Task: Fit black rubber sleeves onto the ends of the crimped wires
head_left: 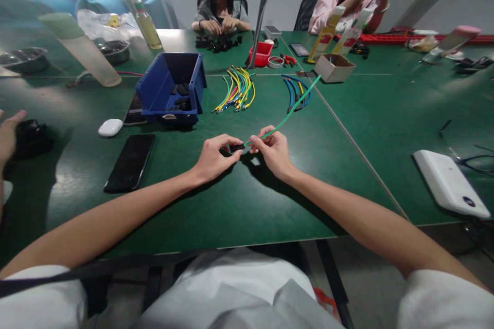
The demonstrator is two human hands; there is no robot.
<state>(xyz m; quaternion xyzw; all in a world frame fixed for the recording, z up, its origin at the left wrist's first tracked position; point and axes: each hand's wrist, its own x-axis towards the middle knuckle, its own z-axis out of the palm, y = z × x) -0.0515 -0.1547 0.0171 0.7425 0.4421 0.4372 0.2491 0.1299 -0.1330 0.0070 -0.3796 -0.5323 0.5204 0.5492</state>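
Between thumb and fingers, my left hand [218,156] pinches a small black plastic part [236,148], most of it covered by the fingers. My right hand [273,151] grips a green wire [290,115] near its lower end, and that end meets the black part. The wire's free end rises away to the upper right. Beyond my hands lie a bundle of yellow and green wires with lugs [239,90] and a smaller bunch of blue wires [295,93]. More black parts sit in the blue bin [170,113] on the left.
Left of my arms are a black phone [129,163] and a white case [110,127]. A white power bank [450,183] lies at right. Farther back stand a cardboard box [335,68], a red bin [261,55] and bottles [326,36]. Two people sit opposite; another person's hand [8,133] is at far left.
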